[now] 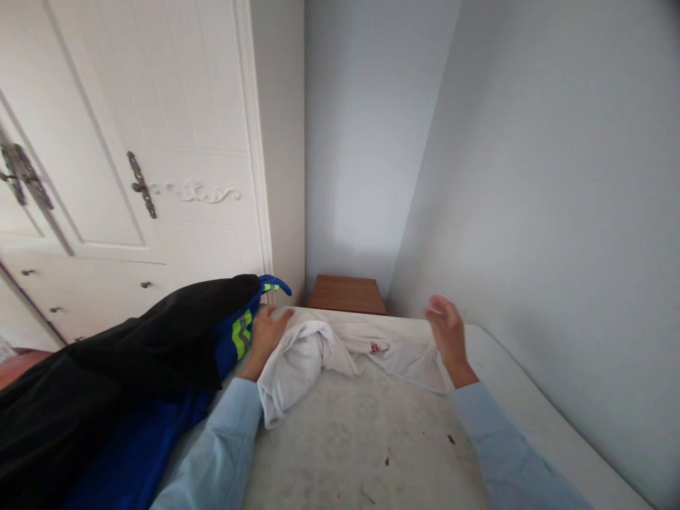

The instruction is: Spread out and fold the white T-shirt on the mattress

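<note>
A crumpled white cloth garment (302,361) with a small red mark lies along the far end of a pale, faintly patterned surface (372,432). My left hand (268,336) is at the bunched left part of the garment, thumb and fingers apart. Whether its palm touches the fabric I cannot tell. Over the garment's right end, my right hand (448,336) is raised with bent, parted fingers and nothing between them. Both arms wear light blue sleeves.
To the left lies a black garment (132,340) over blue clothing (132,446) with a yellow-green reflective strip (241,333). A white wardrobe (196,120) stands behind it. Past the far edge is a brown wooden piece of furniture (348,292); a grey wall (557,177) runs along the right.
</note>
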{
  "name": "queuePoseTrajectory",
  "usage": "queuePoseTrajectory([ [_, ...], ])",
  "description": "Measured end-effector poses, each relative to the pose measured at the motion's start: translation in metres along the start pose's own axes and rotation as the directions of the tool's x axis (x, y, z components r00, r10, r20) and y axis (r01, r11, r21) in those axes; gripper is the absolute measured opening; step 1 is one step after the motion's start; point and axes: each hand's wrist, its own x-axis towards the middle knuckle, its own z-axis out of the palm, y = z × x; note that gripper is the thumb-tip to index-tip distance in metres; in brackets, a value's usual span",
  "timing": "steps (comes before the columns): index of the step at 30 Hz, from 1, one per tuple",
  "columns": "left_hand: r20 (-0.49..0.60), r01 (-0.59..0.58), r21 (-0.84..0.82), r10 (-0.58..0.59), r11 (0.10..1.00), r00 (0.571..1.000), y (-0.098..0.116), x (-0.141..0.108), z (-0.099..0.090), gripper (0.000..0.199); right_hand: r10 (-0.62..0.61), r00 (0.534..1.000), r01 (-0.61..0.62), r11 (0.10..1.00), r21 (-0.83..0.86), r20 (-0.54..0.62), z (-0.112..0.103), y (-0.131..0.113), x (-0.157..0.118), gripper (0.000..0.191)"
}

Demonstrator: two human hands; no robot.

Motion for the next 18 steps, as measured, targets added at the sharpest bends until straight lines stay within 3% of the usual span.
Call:
queuePoseTrajectory([
  [1, 0.047, -0.025, -0.022, 0.026, 0.999, 0.999, 0.002, -0.004, 0.000, 0.041, -0.052, 0.983, 0.069, 0.993, -0.093, 0.177, 0.008, 0.001, -0.010, 0.057],
  [2, 0.134, -0.055, -0.059, 0.063, 0.997, 0.989, 0.004, -0.009, 0.001, 0.042, -0.081, 0.934, 0.144, 0.977, -0.160, 0.349, 0.015, 0.002, -0.020, 0.060],
  [5, 0.423, -0.124, -0.207, 0.203, 0.970, 0.883, 0.008, -0.023, 0.004, 0.039, -0.058, 0.726, 0.329, 0.904, -0.272, 0.685, 0.029, 0.009, -0.046, 0.071],
  [7, 0.550, -0.209, -0.217, 0.297, 0.953, 0.781, 0.010, -0.030, 0.005, 0.037, 0.001, 0.636, 0.387, 0.864, -0.320, 0.772, 0.031, 0.013, -0.054, 0.064],
  [9, 0.623, -0.310, -0.127, 0.319, 0.942, 0.714, 0.010, -0.034, 0.005, 0.030, 0.038, 0.616, 0.392, 0.852, -0.348, 0.787, 0.028, 0.011, -0.051, 0.041],
  [10, 0.634, -0.333, -0.073, 0.302, 0.940, 0.712, 0.011, -0.035, 0.005, 0.022, 0.037, 0.632, 0.371, 0.862, -0.345, 0.774, 0.026, 0.007, -0.046, 0.031],
  [11, 0.616, -0.322, -0.035, 0.274, 0.946, 0.738, 0.011, -0.035, 0.005, 0.017, 0.022, 0.664, 0.338, 0.883, -0.326, 0.747, 0.023, 0.001, -0.041, 0.026],
  [13, 0.535, -0.208, -0.086, 0.221, 0.974, 0.816, 0.014, -0.034, 0.005, 0.016, -0.057, 0.788, 0.259, 0.935, -0.245, 0.613, 0.015, -0.014, -0.027, 0.027],
  [15, 0.465, -0.041, -0.320, 0.195, 0.946, 0.864, 0.019, -0.033, 0.004, 0.018, -0.176, 0.934, 0.228, 0.963, -0.141, 0.309, 0.005, -0.029, -0.015, 0.028],
  [16, 0.426, 0.033, -0.476, 0.197, 0.879, 0.883, 0.023, -0.033, 0.003, 0.022, -0.230, 0.967, 0.240, 0.966, -0.095, 0.108, 0.000, -0.035, -0.010, 0.028],
  [17, 0.382, 0.088, -0.621, 0.203, 0.779, 0.902, 0.027, -0.033, 0.002, 0.025, -0.268, 0.959, 0.264, 0.963, -0.058, -0.091, -0.004, -0.040, -0.006, 0.028],
  [18, 0.335, 0.120, -0.736, 0.204, 0.667, 0.920, 0.031, -0.034, 0.001, 0.027, -0.285, 0.923, 0.288, 0.957, -0.027, -0.259, -0.008, -0.044, -0.003, 0.029],
])
